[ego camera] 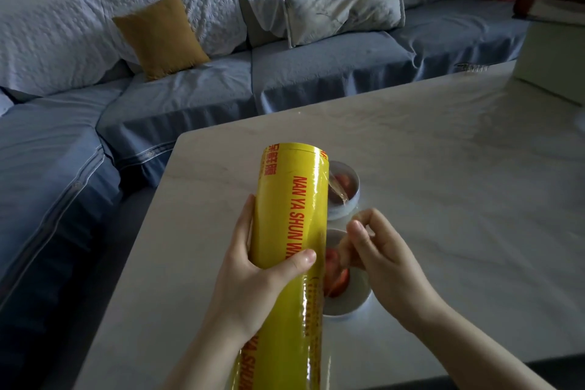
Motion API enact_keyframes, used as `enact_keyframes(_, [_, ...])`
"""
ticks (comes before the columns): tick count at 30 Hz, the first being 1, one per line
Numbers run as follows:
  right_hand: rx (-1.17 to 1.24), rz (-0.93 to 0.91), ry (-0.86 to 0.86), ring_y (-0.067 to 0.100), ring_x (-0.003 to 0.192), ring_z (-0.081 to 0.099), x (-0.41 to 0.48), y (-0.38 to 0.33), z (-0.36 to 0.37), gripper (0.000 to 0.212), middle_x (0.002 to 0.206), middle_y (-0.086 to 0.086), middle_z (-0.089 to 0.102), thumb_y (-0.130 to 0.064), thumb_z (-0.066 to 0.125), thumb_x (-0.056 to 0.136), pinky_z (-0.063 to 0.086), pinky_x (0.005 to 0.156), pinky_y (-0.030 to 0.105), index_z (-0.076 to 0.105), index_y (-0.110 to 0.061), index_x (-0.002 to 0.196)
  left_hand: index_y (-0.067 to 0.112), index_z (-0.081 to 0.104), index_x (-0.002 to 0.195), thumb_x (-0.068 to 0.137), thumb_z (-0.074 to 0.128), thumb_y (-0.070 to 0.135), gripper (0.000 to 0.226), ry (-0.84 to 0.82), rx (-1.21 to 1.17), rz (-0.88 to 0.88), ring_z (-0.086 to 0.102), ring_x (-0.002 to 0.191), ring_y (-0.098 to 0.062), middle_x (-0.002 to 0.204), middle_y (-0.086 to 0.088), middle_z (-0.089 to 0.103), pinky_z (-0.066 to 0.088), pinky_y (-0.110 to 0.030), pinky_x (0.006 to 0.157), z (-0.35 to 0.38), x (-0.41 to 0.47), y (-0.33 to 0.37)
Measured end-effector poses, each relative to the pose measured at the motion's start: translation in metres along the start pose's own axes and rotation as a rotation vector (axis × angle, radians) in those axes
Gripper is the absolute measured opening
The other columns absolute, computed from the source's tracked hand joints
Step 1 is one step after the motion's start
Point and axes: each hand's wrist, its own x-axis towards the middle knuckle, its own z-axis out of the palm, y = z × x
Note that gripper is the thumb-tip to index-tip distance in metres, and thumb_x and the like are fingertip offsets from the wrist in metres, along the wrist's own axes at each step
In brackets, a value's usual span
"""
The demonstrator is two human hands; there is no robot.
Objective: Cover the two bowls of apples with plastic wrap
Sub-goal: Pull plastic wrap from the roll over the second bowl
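A big yellow roll of plastic wrap [289, 231] with red lettering stands tilted over the pale table [443, 184]. My left hand [253, 275] grips it around the middle. My right hand [376, 250] is just right of the roll, fingers pinched on the clear loose edge of the film. Two white bowls with red apple pieces sit behind the roll: the far bowl [346, 191] is half hidden by the roll's top, and the near bowl [345, 294] lies partly under my right hand.
A blue-covered sofa [190, 95] wraps around the table's far and left sides, with a mustard cushion [160, 36] and a grey cushion [345, 13]. A pale box [550, 51] with stacked books stands on the table's far right corner.
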Motion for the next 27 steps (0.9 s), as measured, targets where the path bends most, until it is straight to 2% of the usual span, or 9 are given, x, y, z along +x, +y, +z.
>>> enact_keyframes(3, [0.038, 0.126, 0.011, 0.009, 0.040, 0.048, 0.000, 0.008, 0.003, 0.027, 0.045, -0.003, 0.048, -0.031, 0.040, 0.089, 0.044, 0.044, 0.023, 0.041, -0.006, 0.077, 0.056, 0.023, 0.132, 0.046, 0.077, 0.048, 0.102, -0.016, 0.013, -0.004, 0.065, 0.092, -0.009, 0.111, 0.021, 0.057, 0.055, -0.028, 0.073, 0.004, 0.001, 0.002])
enact_keyframes(6, [0.021, 0.208, -0.154, 0.011, 0.045, 0.050, -0.003, 0.011, -0.003, 0.043, 0.051, -0.002, 0.054, -0.046, 0.059, 0.076, 0.046, 0.050, 0.024, 0.054, -0.003, 0.083, 0.053, 0.020, 0.137, 0.046, 0.077, 0.050, 0.107, -0.001, 0.036, 0.019, 0.064, 0.096, -0.010, 0.116, 0.020, 0.056, 0.056, -0.033, 0.078, 0.005, 0.005, 0.004])
enact_keyframes(9, [-0.033, 0.269, -0.331, 0.020, 0.064, 0.063, -0.002, 0.007, -0.010, 0.026, 0.071, 0.010, 0.067, -0.030, 0.076, 0.068, 0.054, 0.061, 0.026, 0.064, -0.007, 0.071, 0.052, 0.019, 0.138, 0.048, 0.075, 0.050, 0.106, 0.001, 0.053, 0.022, 0.063, 0.094, -0.011, 0.116, 0.019, 0.055, 0.056, -0.032, 0.076, 0.004, 0.008, 0.006])
enact_keyframes(13, [-0.175, 0.189, -0.332, 0.021, 0.073, 0.057, -0.004, 0.010, -0.013, 0.036, 0.077, 0.011, 0.063, -0.034, 0.072, 0.073, 0.047, 0.068, 0.031, 0.062, 0.000, 0.074, 0.050, 0.021, 0.138, 0.048, 0.074, 0.050, 0.105, 0.026, 0.048, 0.010, 0.063, 0.093, -0.012, 0.114, 0.019, 0.056, 0.054, -0.031, 0.074, 0.000, 0.014, 0.009])
enact_keyframes(16, [-0.178, 0.105, -0.304, 0.005, 0.069, 0.059, -0.008, 0.010, -0.010, 0.029, 0.069, -0.007, 0.065, -0.030, 0.054, 0.082, 0.045, 0.068, 0.016, 0.061, -0.003, 0.075, 0.049, 0.023, 0.138, 0.048, 0.076, 0.047, 0.104, 0.052, 0.023, -0.004, 0.064, 0.093, -0.014, 0.115, 0.015, 0.058, 0.055, -0.033, 0.076, -0.003, 0.021, 0.010])
enact_keyframes(19, [-0.215, 0.054, -0.252, 0.010, 0.063, 0.054, -0.011, 0.012, -0.002, 0.034, 0.059, -0.006, 0.058, -0.036, 0.045, 0.089, 0.044, 0.064, 0.015, 0.050, -0.011, 0.067, 0.048, 0.022, 0.139, 0.049, 0.076, 0.047, 0.105, 0.034, 0.039, 0.001, 0.064, 0.093, -0.012, 0.116, 0.014, 0.057, 0.055, -0.031, 0.074, -0.002, 0.025, 0.010])
enact_keyframes(21, [-0.112, 0.102, -0.171, 0.018, 0.057, 0.049, -0.012, 0.015, 0.004, 0.038, 0.057, -0.003, 0.048, -0.038, 0.045, 0.090, 0.045, 0.056, 0.020, 0.040, -0.007, 0.069, 0.047, 0.024, 0.140, 0.050, 0.076, 0.046, 0.104, 0.026, 0.029, -0.001, 0.065, 0.093, -0.013, 0.116, 0.013, 0.059, 0.056, -0.033, 0.075, 0.000, 0.027, 0.010])
enact_keyframes(23, [-0.014, 0.188, -0.148, 0.014, 0.048, 0.047, -0.010, 0.014, 0.007, 0.029, 0.054, -0.003, 0.044, -0.031, 0.045, 0.088, 0.045, 0.049, 0.022, 0.039, -0.006, 0.073, 0.045, 0.024, 0.140, 0.050, 0.075, 0.046, 0.104, 0.026, 0.018, -0.009, 0.065, 0.092, -0.014, 0.115, 0.012, 0.059, 0.056, -0.035, 0.076, 0.002, 0.029, 0.011])
enact_keyframes(27, [-0.118, 0.217, -0.287, 0.012, 0.051, 0.054, -0.008, 0.005, -0.001, 0.032, 0.057, 0.002, 0.055, -0.041, 0.057, 0.074, 0.047, 0.054, 0.024, 0.055, -0.009, 0.071, 0.043, 0.022, 0.141, 0.051, 0.075, 0.047, 0.105, 0.038, 0.020, -0.019, 0.064, 0.094, -0.015, 0.116, 0.010, 0.059, 0.057, -0.039, 0.078, 0.005, 0.035, 0.011])
